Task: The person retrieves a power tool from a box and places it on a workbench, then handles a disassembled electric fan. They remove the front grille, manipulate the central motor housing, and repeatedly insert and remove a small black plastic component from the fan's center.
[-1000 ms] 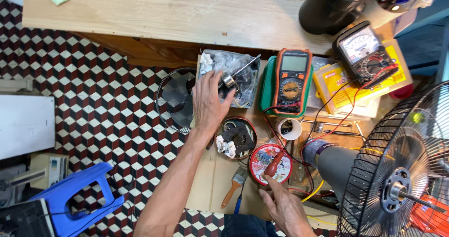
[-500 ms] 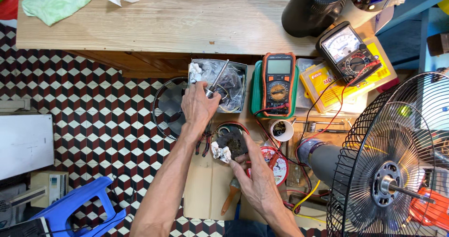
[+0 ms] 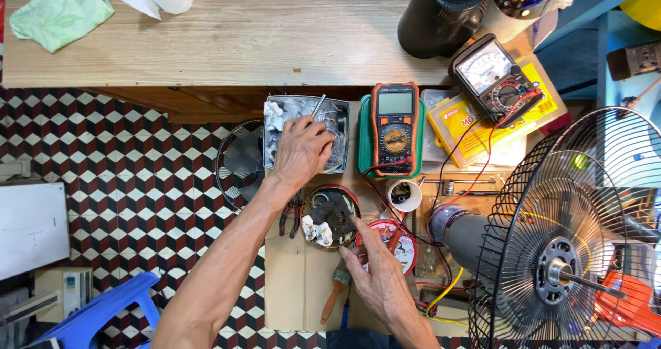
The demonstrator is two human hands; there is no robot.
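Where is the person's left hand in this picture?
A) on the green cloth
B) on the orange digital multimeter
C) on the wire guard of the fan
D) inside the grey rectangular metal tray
D: the left hand reaches into the grey rectangular metal tray, beside the orange digital multimeter, far from the wire fan guard and the green cloth.

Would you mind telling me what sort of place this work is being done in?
Most likely a small repair workshop for electrical appliances: a digital multimeter and an analog meter lie beside a caged fan, on a workspace above a checkered tile floor.
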